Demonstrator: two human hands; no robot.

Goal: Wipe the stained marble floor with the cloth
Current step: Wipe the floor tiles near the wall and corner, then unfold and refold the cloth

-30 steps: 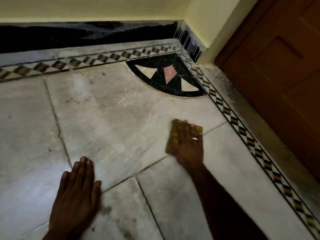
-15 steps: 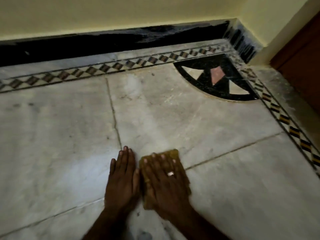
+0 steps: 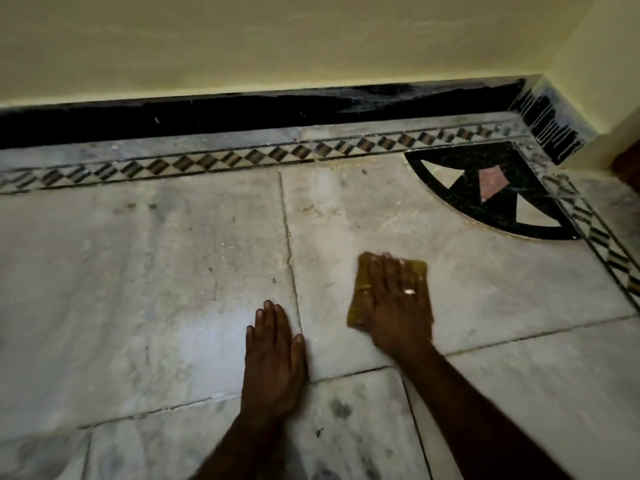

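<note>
The pale marble floor [image 3: 346, 216] is smudged, with dark spots near the bottom of the view. A folded yellow cloth [image 3: 360, 289] lies flat on the slab right of a vertical joint. My right hand [image 3: 398, 306] presses down on the cloth with fingers spread, a ring on one finger; the hand hides most of the cloth. Left of it, my left hand [image 3: 273, 351] lies palm-down on the bare marble, fingers together, holding nothing, about a hand's width from the cloth.
A patterned diamond border [image 3: 242, 157] runs along the black skirting [image 3: 207, 116] under the yellow wall. A black quarter-circle inlay [image 3: 485, 188] fills the right corner. A strip of brown door [image 3: 628, 168] shows at the far right edge.
My right hand has slid the cloth forward and to the right, away from my left hand, which stayed planted. The view has turned further left, so the door is nearly out of sight.
</note>
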